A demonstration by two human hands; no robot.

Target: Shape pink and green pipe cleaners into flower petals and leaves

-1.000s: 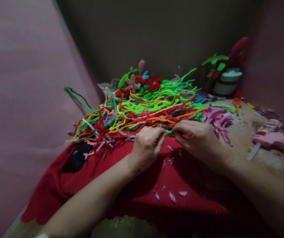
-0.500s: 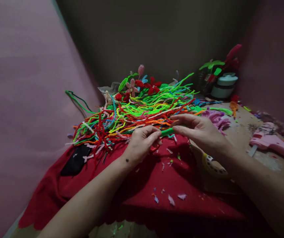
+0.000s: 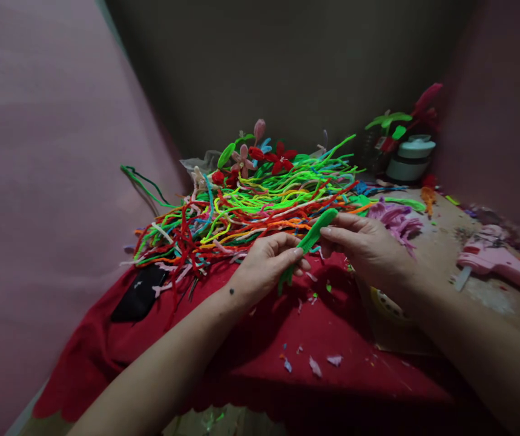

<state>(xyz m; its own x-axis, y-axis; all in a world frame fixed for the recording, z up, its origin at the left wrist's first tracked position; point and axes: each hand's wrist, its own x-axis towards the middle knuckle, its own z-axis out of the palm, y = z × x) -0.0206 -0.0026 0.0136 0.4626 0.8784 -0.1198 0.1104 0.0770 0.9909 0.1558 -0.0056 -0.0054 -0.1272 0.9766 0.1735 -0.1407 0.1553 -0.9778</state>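
A green pipe-cleaner leaf [image 3: 316,232] is held slanting between my two hands over the red cloth. My left hand [image 3: 271,260] pinches its lower part, and the thin ends hang below those fingers. Near the rounded upper tip, the thumb and fingers of my right hand [image 3: 355,239] close on its edge. Just beyond both hands lies a wide heap of pipe cleaners [image 3: 260,203] in green, yellow, red, orange and other colours.
Pipe-cleaner flowers [image 3: 281,158] stand behind the heap. A black phone [image 3: 139,295] lies at left. On the right are a pink glue gun [image 3: 496,260], a lilac fuzzy bundle [image 3: 393,221], a lidded jar [image 3: 409,158] and a yellow tape roll [image 3: 387,304]. Scraps [image 3: 315,366] dot the red cloth [image 3: 269,357].
The green leaf has swung up from nearly level to a slant, and much more of it shows. My right hand has turned and its fingers have closed on the upper part.
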